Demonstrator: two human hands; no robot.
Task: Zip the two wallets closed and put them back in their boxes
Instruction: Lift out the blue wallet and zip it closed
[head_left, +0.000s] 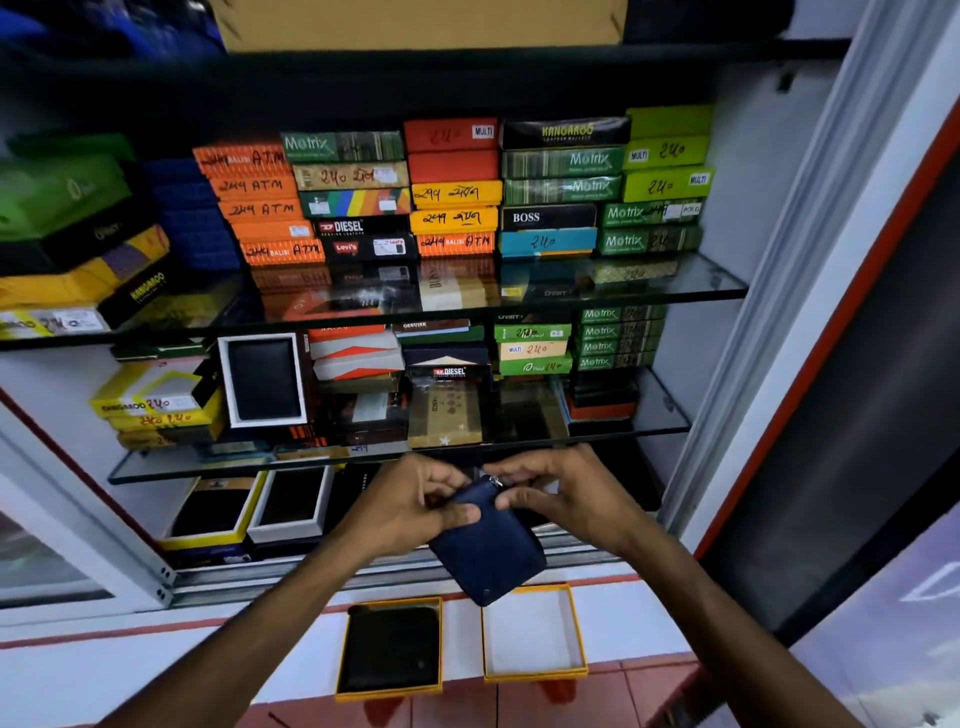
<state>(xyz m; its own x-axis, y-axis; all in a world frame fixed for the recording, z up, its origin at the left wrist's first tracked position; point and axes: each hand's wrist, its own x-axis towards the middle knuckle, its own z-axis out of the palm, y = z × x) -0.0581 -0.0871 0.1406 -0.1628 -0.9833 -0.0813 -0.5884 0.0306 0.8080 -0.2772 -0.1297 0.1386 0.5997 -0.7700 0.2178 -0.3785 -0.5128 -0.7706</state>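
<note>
A dark blue zip wallet is held up in front of the shelves, tilted, above two yellow-rimmed boxes. My left hand grips its upper left edge. My right hand pinches at the small metal zip pull on the wallet's top corner. On the counter below, the left box holds a black wallet. The right box shows only its white lining.
Glass shelves behind are stacked with many coloured wallet boxes. Open boxes with black wallets stand on the lower shelves. A sliding-door rail runs just behind the counter, and a door frame rises at the right.
</note>
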